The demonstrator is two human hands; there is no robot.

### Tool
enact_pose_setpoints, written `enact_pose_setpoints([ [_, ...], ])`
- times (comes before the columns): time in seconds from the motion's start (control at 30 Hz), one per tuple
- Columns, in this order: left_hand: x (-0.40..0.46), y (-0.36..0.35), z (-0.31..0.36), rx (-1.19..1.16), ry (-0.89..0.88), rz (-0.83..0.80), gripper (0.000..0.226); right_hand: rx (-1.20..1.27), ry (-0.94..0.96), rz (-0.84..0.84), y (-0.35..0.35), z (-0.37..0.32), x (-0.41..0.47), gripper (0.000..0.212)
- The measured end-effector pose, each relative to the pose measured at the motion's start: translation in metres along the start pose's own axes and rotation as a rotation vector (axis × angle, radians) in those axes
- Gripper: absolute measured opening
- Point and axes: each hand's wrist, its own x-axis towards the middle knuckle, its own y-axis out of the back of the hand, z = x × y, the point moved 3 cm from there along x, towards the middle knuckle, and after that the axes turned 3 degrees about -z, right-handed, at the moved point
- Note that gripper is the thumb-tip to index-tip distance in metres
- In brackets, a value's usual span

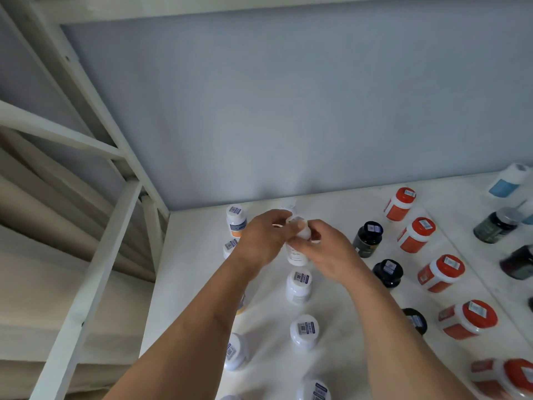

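- Upright white bottles with a barcode sticker on the cap are set in columns on the white worktop (271, 313); the nearer bottle (298, 285) stands just in front of the hands.
- Beyond it, the held white bottle (295, 255) is found in the same column, between both hands; whether its base touches the worktop cannot be told.
- Its upper part is grasped by the left hand (264, 238), fingers curled.
- It is gripped also by the right hand (326, 252), the thumb laid on the cap.
- Further right, black bottles (368, 239) and red-capped bottles (415, 235) are lined up.
- Behind, a grey wall (288, 111) is seen.
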Motion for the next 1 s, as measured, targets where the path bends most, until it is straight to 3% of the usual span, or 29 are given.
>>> enact_pose_setpoints([
  [0.13, -0.001, 0.001, 0.005, -0.087, -0.035, -0.046, 0.026, 0.127, 0.007, -0.161, 0.01, -0.001, -0.022, 0.049],
  [0.33, -0.012, -0.008, 0.006, -0.083, -0.07, -0.094, 0.037, -0.029, 0.021, 0.136, 0.0, -0.013, -0.046, 0.046],
  [0.47, -0.018, -0.004, 0.011, -0.159, -0.08, -0.09, 0.049, 0.166, -0.002, -0.002, 0.005, -0.016, -0.061, 0.029],
  [0.6, -0.021, -0.004, 0.014, -0.229, -0.072, -0.044, 0.065, 0.068, 0.005, 0.164, 0.002, -0.023, -0.061, 0.044],
  [0.67, -0.022, -0.002, 0.016, -0.272, -0.091, -0.045, 0.071, 0.117, 0.004, 0.169, 0.0, -0.028, -0.064, 0.046],
  [0.77, -0.022, -0.001, 0.016, -0.36, -0.094, -0.07, 0.067, 0.245, 0.006, 0.06, 0.004, -0.03, -0.068, 0.035],
  [0.93, -0.018, -0.005, 0.013, -0.388, -0.08, -0.056, 0.067, 0.147, 0.027, 0.241, 0.004, -0.025, -0.063, 0.046],
  [1.0, -0.015, -0.005, 0.013, -0.365, -0.072, -0.051, 0.06, 0.153, 0.03, 0.218, 0.005, -0.023, -0.06, 0.045],
])
